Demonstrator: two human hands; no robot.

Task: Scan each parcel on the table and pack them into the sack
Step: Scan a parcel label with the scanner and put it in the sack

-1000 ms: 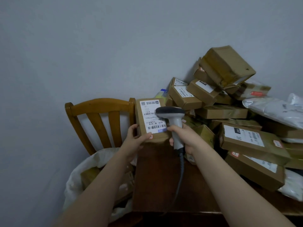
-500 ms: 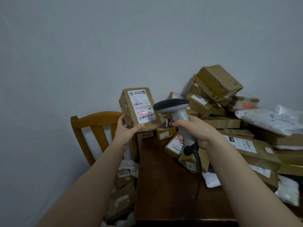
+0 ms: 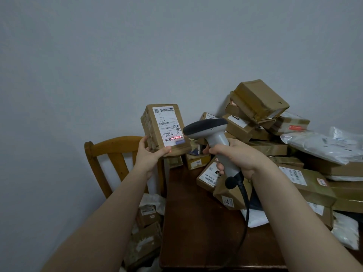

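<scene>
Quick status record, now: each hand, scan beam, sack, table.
left hand: holds brown parcel up, label toward scanner
right hand: grips scanner handle
scan beam: red line on the label's barcode
sack: white, left of table, boxes inside
table: many parcels piled at right

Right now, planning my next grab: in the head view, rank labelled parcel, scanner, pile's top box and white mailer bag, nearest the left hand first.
1. Labelled parcel: in the left hand.
2. Scanner: just right.
3. Top box: upper right.
4. White mailer bag: far right.
</scene>
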